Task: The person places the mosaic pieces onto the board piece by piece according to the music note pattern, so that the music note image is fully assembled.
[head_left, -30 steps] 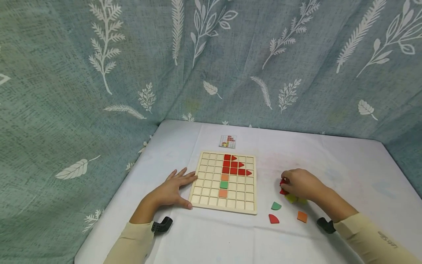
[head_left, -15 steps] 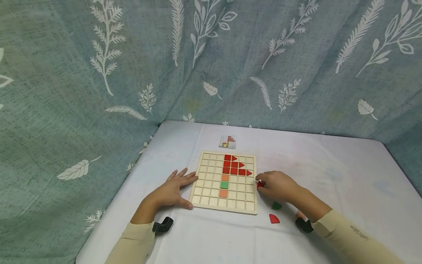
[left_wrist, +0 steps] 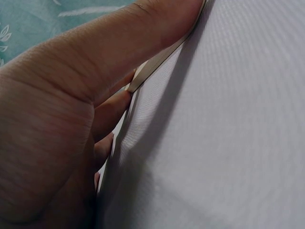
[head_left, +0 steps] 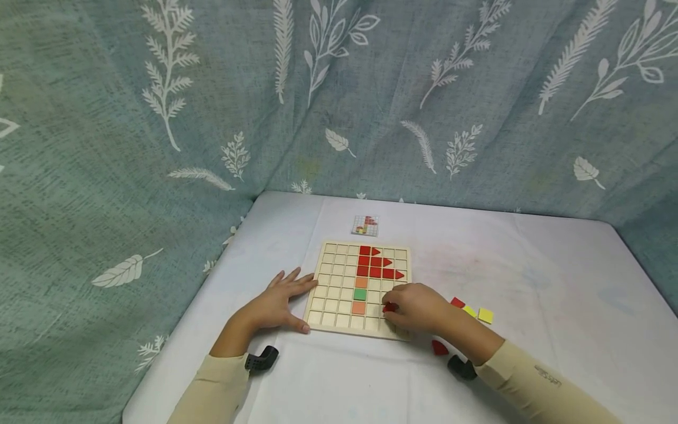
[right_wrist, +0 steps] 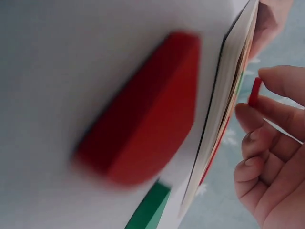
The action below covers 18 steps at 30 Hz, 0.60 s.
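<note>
A light wooden grid board point(head_left: 331, 312) lies on the white table. Red squares and red pointed tiles point(head_left: 369, 261) fill cells in its upper rows, with an orange, a green point(head_left: 360, 294) and another orange square in a column beneath. My left hand point(head_left: 278, 303) rests at the board's left edge with spread fingers, thumb near the lower left corner. Between thumb and finger, my right hand point(head_left: 415, 305) pinches a small red tile point(right_wrist: 255, 91) over the board's lower right part. Its exact shape is mostly hidden by the fingers.
Right of the board lie a red quarter-round tile point(head_left: 439, 347), yellow squares point(head_left: 485, 315) and another red tile point(head_left: 457, 302). A green tile point(right_wrist: 148, 207) shows in the right wrist view. A small pattern card point(head_left: 365, 225) lies behind the board; a patterned curtain point(head_left: 392, 118) hangs beyond.
My right hand has carried the red tile left from the loose pile, past the board's right edge, to over the grid. My left hand has stayed in place.
</note>
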{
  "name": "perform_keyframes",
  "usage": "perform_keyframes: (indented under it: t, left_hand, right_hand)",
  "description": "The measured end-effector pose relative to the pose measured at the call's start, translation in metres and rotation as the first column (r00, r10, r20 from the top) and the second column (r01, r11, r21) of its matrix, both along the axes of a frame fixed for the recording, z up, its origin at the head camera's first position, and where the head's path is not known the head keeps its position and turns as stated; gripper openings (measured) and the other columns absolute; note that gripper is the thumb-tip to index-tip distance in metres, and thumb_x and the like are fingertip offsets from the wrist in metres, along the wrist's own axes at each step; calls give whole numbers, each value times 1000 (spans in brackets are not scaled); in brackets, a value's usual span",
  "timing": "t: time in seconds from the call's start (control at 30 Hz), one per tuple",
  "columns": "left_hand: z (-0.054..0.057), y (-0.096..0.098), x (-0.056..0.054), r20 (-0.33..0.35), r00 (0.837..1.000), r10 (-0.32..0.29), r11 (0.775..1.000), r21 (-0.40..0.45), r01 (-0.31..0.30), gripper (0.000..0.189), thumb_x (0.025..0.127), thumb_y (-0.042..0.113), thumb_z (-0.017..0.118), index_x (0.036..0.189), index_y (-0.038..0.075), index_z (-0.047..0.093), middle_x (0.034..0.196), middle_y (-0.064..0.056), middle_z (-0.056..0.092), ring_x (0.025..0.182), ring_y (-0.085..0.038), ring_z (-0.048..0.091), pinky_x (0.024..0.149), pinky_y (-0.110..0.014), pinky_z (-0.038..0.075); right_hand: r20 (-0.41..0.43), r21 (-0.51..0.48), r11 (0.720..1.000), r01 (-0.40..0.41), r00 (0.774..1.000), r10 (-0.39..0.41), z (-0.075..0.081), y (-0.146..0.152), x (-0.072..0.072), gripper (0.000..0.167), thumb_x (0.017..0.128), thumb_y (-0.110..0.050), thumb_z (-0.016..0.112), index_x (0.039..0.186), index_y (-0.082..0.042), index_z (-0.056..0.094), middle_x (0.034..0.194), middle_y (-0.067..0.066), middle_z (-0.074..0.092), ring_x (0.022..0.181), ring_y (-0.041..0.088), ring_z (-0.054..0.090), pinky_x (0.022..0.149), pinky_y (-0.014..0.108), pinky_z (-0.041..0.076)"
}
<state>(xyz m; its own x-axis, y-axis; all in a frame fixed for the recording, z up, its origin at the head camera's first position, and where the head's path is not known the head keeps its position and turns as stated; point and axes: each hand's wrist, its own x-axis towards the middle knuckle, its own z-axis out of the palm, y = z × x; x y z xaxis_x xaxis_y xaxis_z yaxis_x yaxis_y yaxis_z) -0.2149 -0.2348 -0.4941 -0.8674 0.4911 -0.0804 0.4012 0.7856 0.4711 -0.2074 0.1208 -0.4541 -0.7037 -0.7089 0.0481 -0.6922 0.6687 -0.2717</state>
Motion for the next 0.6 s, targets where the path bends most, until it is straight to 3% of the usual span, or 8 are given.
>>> perform_keyframes:
  t: [0.27,0.47,0.6]
  left_hand:
    - [1,-1,-2,-17,1000,-13,1000,4,13,117,52,73,79,150,21,40,157,6,28,148,-26,7,116,-51,-4]
    - [0,-2,-3,-15,1000,-2,1000,14,2,117,51,72,80,150,22,41,157,8,28,148,-26,7,116,-50,-4]
    - [-2,-1,-3,1,1000,-3,1000,13,3,118,51,73,79,150,22,40,157,8,27,148,-25,6,116,-50,-5]
  right_hand:
    - [18,8,999,-53,998,53,0,-19,3,11,85,-28,70,93,-20,70,74,-16,53,64,7,48,60,24,44]
    - [-24,10,995,-102,994,103,-4,-36,5,7,85,-28,70,86,-23,67,71,-17,50,62,5,46,57,23,41]
    - [-14,4,993,-116,993,116,-6,-41,5,13,86,-29,69,76,-24,62,65,-16,46,59,4,43,54,22,38]
